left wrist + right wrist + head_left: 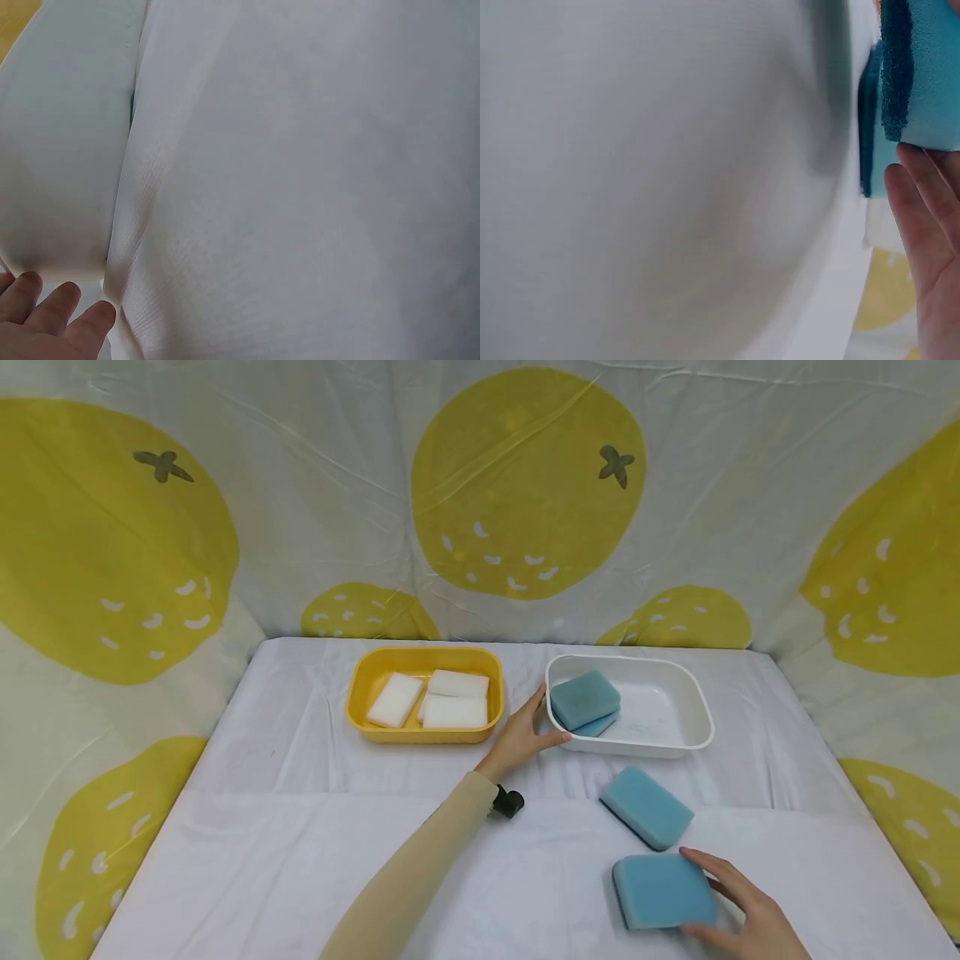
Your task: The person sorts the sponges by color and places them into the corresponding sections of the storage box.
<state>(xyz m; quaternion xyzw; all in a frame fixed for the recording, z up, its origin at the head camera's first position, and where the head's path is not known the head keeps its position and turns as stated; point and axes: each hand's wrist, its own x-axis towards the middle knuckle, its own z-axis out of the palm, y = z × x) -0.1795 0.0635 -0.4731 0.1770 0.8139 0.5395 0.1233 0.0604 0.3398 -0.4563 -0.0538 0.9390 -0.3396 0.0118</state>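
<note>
My left hand (520, 739) holds the left end of a white plastic tub (663, 749), thumb at the front corner and fingers along its side; in the left wrist view, the fingertips lie by its outer wall. Two blue sponges (585, 697) are stacked in the left part of this tub. At the front right, my right hand (753, 906) grips another blue sponge (663, 893) between thumb and fingers. The right wrist view shows the dark scouring layer (897, 75) on it. One more blue sponge (648, 808) lies on the cloth between the tub and the right hand.
A yellow tub (420, 737) with several white sponge blocks (455, 712) stands left of the white tub. White cloth (262, 860) covers the table. Lemon-print fabric (322, 510) rises at the back and both sides.
</note>
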